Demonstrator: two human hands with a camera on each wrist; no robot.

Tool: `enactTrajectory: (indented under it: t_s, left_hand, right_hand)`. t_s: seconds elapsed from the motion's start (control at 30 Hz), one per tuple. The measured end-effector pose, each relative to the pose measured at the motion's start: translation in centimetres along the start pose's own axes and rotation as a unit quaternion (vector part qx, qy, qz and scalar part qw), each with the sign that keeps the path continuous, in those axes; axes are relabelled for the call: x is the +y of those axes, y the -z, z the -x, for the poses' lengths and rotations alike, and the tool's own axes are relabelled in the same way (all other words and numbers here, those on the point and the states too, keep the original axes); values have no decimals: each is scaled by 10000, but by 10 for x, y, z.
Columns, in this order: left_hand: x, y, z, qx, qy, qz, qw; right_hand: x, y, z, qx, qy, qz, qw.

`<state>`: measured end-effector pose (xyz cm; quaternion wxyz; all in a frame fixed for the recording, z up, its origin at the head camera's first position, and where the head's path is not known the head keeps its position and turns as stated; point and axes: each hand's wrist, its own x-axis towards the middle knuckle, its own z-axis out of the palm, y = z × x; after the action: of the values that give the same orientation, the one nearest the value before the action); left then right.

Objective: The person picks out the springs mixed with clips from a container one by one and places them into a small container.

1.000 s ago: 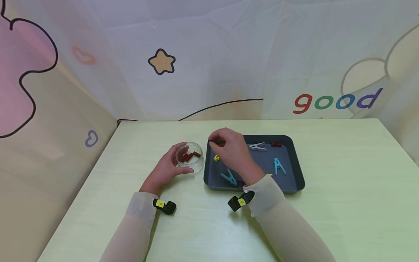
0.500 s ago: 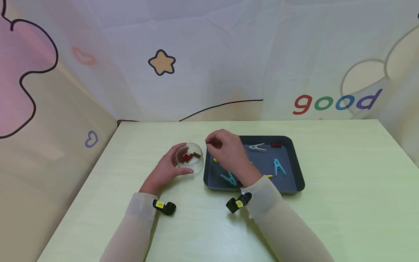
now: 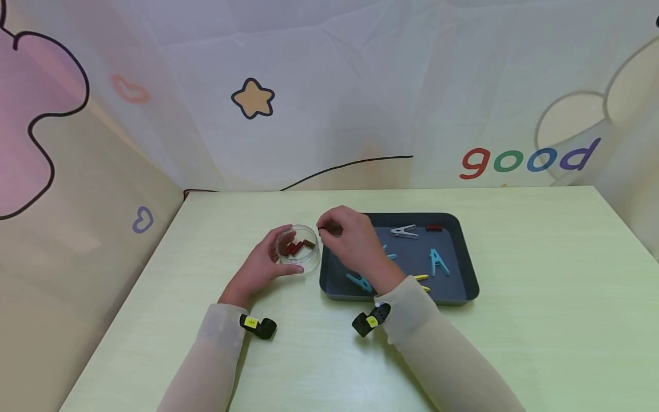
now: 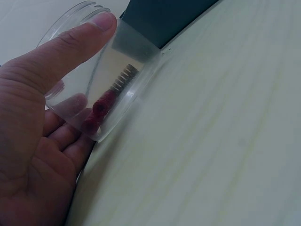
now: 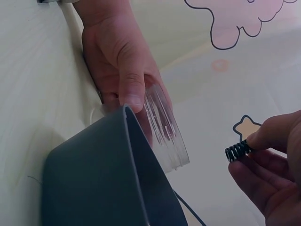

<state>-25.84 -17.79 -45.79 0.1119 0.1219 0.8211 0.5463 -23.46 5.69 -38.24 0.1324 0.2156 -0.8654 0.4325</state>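
Observation:
My left hand (image 3: 262, 258) grips a clear round plastic jar (image 3: 304, 266) around its side, thumb in front and fingers behind. Inside the jar lie red springs (image 4: 104, 104) and a dark spring (image 4: 124, 78). Between the thumb and fingers of my right hand (image 3: 355, 237) is a small black coil spring (image 5: 237, 150), best seen in the right wrist view. That hand is above the left rim of the dark grey tray (image 3: 467, 274), just right of the jar. Its forearm and palm hide part of the tray's contents.
In the tray lie blue clothespins (image 3: 437, 262), a white clothespin (image 3: 404, 231), yellow pieces (image 3: 421, 277) partly covered by the wrist, and a dark red spring (image 3: 434, 228) near the far right corner. A printed cloth (image 3: 329, 103) hangs behind the table (image 3: 540, 257).
My right hand has moved left across the tray toward the jar, carrying the black spring. The left hand and the jar have stayed in place.

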Motion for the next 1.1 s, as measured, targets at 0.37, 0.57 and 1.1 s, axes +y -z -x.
enactTrajectory:
  t_s: [0.37, 0.57, 1.1]
  left_hand:
    - [3, -1, 1, -49, 209, 22, 9998]
    - [14, -1, 4, -87, 285, -1, 9996]
    - [0, 1, -1, -74, 121, 64, 9999]
  right_hand:
    - [0, -7, 3, -210, 157, -188, 9995]
    - [-1, -11, 3, -155, 249, -275, 9992]
    - [1, -22, 4, -274, -7, -485, 9984]
